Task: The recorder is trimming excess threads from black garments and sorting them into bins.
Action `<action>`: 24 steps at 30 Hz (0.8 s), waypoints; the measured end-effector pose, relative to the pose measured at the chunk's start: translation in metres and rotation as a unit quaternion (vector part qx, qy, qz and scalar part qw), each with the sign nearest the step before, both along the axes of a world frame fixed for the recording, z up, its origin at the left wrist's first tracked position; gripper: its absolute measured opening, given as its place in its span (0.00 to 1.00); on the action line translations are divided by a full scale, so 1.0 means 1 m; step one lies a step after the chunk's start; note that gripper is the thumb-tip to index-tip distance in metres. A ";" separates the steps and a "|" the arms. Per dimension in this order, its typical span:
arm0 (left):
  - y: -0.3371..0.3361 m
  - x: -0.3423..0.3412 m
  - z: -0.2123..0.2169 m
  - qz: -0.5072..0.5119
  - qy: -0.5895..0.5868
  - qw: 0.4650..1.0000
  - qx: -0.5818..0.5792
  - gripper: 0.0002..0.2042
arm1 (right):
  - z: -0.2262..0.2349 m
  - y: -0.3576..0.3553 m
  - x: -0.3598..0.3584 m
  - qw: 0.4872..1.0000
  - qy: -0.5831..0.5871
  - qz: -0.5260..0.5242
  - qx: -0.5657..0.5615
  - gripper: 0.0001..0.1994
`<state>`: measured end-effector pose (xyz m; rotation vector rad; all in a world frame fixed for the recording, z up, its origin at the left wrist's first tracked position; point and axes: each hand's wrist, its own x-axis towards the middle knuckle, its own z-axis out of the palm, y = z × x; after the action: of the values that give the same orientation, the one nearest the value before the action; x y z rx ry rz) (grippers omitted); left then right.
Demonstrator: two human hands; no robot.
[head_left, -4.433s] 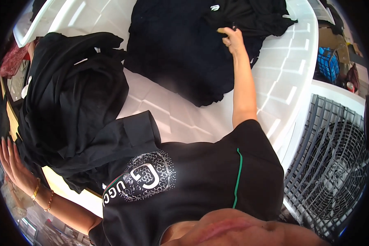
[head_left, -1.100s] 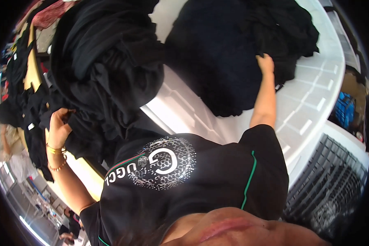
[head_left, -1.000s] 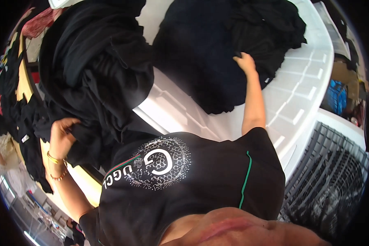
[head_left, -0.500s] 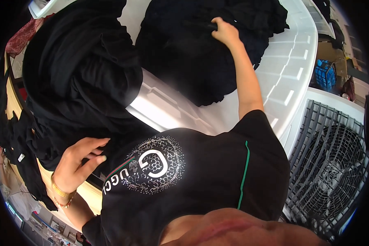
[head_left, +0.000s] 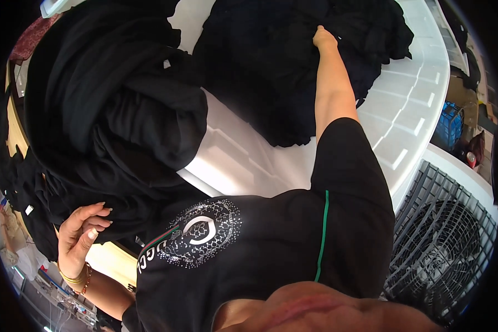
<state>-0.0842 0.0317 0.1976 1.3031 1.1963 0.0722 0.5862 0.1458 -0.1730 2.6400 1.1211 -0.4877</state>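
The table (head_left: 409,110) serves as landmark; on its far middle lies a heap of garments (head_left: 271,72), with the right hand (head_left: 323,37) resting on that heap's far part; a bigger pile of clothing (head_left: 105,110) lies over the table's left end; the left hand (head_left: 80,235) is at that pile's near edge; a grated fan unit (head_left: 442,249) stands right of the table's near corner.

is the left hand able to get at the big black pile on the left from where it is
Probably yes: the left hand hangs open right at the lower edge of the black clothing pile, with nothing between them.
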 end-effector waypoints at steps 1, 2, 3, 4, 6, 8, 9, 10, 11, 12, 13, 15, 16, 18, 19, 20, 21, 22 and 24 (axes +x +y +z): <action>-0.004 -0.001 -0.003 0.001 -0.003 1.000 -0.005 0.24 | -0.004 -0.006 0.000 1.000 -0.006 0.005 0.011 0.23; -0.008 -0.001 -0.006 0.007 -0.019 1.000 -0.012 0.24 | -0.007 -0.020 -0.001 0.999 -0.008 0.031 0.036 0.18; -0.012 0.000 0.001 0.018 -0.026 0.999 -0.012 0.24 | -0.012 -0.026 -0.011 0.997 0.019 0.035 0.071 0.16; -0.001 -0.002 -0.004 0.005 -0.037 0.999 -0.013 0.24 | -0.008 -0.041 -0.010 0.994 0.028 0.024 0.105 0.15; -0.001 -0.004 0.003 -0.002 -0.078 0.997 -0.011 0.25 | -0.005 -0.064 -0.025 0.984 0.054 0.014 0.169 0.15; 0.002 -0.007 0.001 -0.004 -0.096 0.995 -0.003 0.27 | 0.013 -0.092 -0.038 0.939 0.225 -0.123 0.230 0.15; 0.001 -0.007 0.008 -0.001 -0.108 0.994 0.014 0.27 | 0.027 -0.101 -0.047 0.939 0.225 -0.117 0.232 0.15; 0.001 -0.009 0.007 0.001 -0.125 0.992 0.028 0.27 | 0.047 -0.111 -0.055 0.857 0.337 -0.211 0.328 0.15; -0.001 -0.017 0.005 0.009 -0.136 0.990 0.043 0.28 | 0.062 -0.113 -0.066 0.740 0.447 -0.295 0.407 0.15; 0.000 -0.021 0.004 0.017 -0.137 0.989 0.057 0.28 | 0.087 -0.112 -0.072 0.716 0.436 -0.297 0.457 0.13; 0.004 -0.023 0.002 0.008 -0.141 0.987 0.073 0.28 | 0.113 -0.111 -0.065 0.670 0.436 -0.285 0.529 0.13; 0.005 -0.025 0.005 0.004 -0.139 0.986 0.094 0.28 | 0.177 -0.094 -0.074 0.617 0.428 -0.248 0.612 0.13; 0.002 -0.024 0.009 0.007 -0.140 0.985 0.098 0.27 | 0.201 -0.088 -0.064 0.599 0.446 -0.222 0.627 0.13; 0.002 -0.020 0.014 -0.008 -0.129 0.986 0.108 0.26 | 0.247 -0.073 -0.056 0.509 0.473 -0.101 0.712 0.12; 0.002 -0.019 0.014 -0.010 -0.134 0.985 0.109 0.26 | 0.276 -0.073 -0.059 0.518 0.447 -0.089 0.724 0.10; 0.002 -0.017 0.014 -0.018 -0.135 0.983 0.121 0.25 | 0.304 -0.075 -0.067 0.501 0.455 -0.087 0.731 0.09; 0.005 -0.014 0.014 -0.036 -0.139 0.980 0.134 0.25 | 0.314 -0.073 -0.012 0.486 0.463 -0.024 0.741 0.22; 0.002 -0.013 0.014 -0.028 -0.133 0.979 0.150 0.23 | 0.358 -0.074 -0.112 0.447 0.546 0.014 0.708 0.08; 0.009 0.011 0.021 -0.024 -0.113 0.967 0.229 0.22 | 0.399 -0.076 -0.132 0.456 0.526 0.119 0.707 0.09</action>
<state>-0.0734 0.0405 0.2186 1.6736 0.9811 0.4735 0.4540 0.0693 0.2263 2.7411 3.5059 -2.0217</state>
